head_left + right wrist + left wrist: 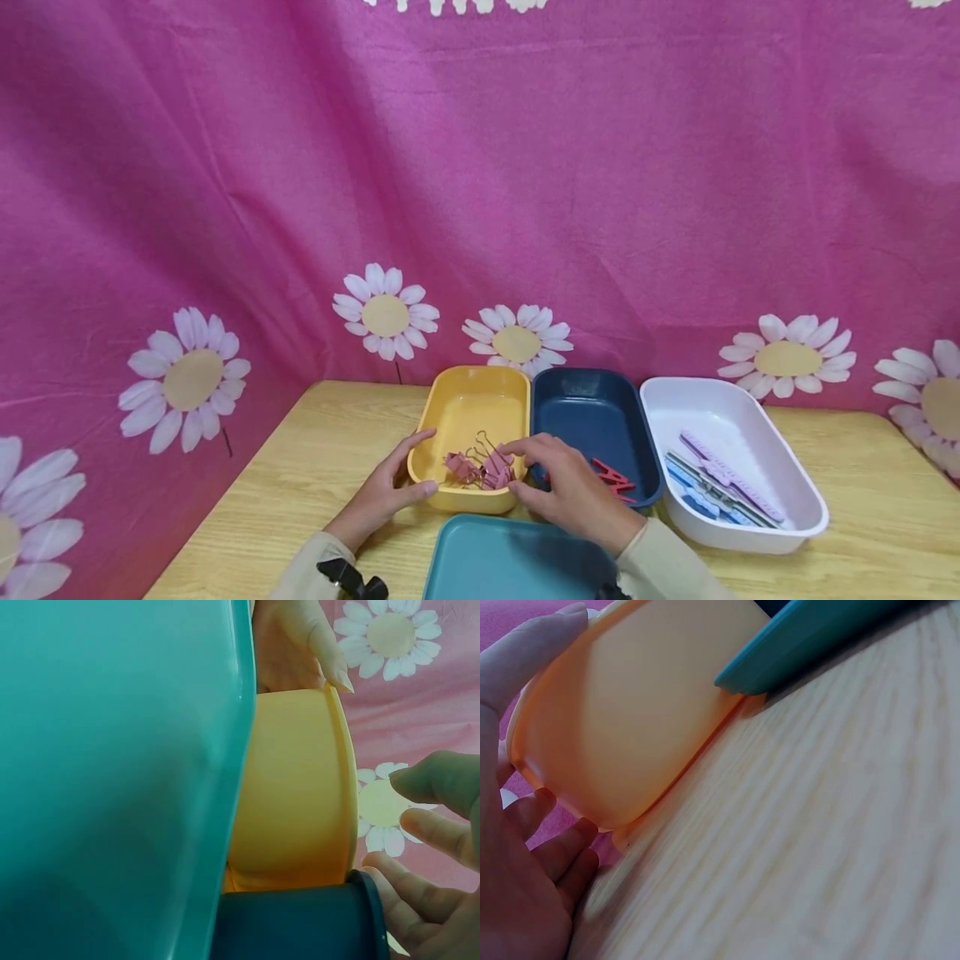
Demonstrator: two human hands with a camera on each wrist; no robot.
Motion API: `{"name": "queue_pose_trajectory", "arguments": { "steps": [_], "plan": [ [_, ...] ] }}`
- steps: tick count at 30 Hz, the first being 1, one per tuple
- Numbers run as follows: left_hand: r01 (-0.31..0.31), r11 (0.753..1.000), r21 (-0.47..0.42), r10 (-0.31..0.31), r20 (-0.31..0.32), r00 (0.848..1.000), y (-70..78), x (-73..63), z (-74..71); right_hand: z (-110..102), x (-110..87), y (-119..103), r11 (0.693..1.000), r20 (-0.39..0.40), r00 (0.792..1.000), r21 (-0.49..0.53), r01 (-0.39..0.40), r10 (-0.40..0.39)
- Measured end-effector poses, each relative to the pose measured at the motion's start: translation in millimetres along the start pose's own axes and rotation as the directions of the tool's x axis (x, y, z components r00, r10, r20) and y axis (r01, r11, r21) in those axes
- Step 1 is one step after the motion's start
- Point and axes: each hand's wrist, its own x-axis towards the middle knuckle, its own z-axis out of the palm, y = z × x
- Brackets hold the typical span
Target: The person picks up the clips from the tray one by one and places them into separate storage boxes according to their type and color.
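Pink binder clips (pixel 495 468) with wire handles lie in a heap at the near end of a yellow tray (pixel 480 392). At that tray's near left corner, my left hand (pixel 382 493) holds on, thumb at the near rim and fingers around the side wall. The left wrist view shows these fingers (pixel 568 851) bent against the outer wall. Over the near right corner of the tray hovers my right hand (pixel 566 483), fingertips close by the clips. In the right wrist view its thumb and fingers stand apart, with nothing seen between them.
A navy tray (pixel 585 387) with red clothespin-like pieces (pixel 615 481) adjoins the yellow one. Further right, a white tray (pixel 813 521) holds long purple and blue strips (pixel 723 483). Nearest me is a teal tray (pixel 510 558). A pink flowered cloth (pixel 600 167) hangs behind the wooden table (pixel 352 417).
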Motion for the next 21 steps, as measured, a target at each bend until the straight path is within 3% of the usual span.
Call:
{"name": "queue_pose_trajectory", "arguments": {
  "steps": [7,10,21],
  "plan": [
    [-0.046,0.998,-0.046,0.046,0.008,0.999,1.1,0.5,1.3,-7,-0.9,0,1.000,-0.021,1.000,-0.015,-0.002,0.002],
    [-0.051,0.996,-0.072,0.050,-0.014,0.999,1.3,1.4,1.9,-9,-1.2,0,1.000,-0.032,0.999,-0.017,-0.006,0.005],
    [-0.066,0.997,-0.027,0.063,-0.107,0.992,1.9,3.3,1.3,-20,-12.8,1,0.997,-0.096,0.995,-0.076,0.000,-0.007]
  ]
}}
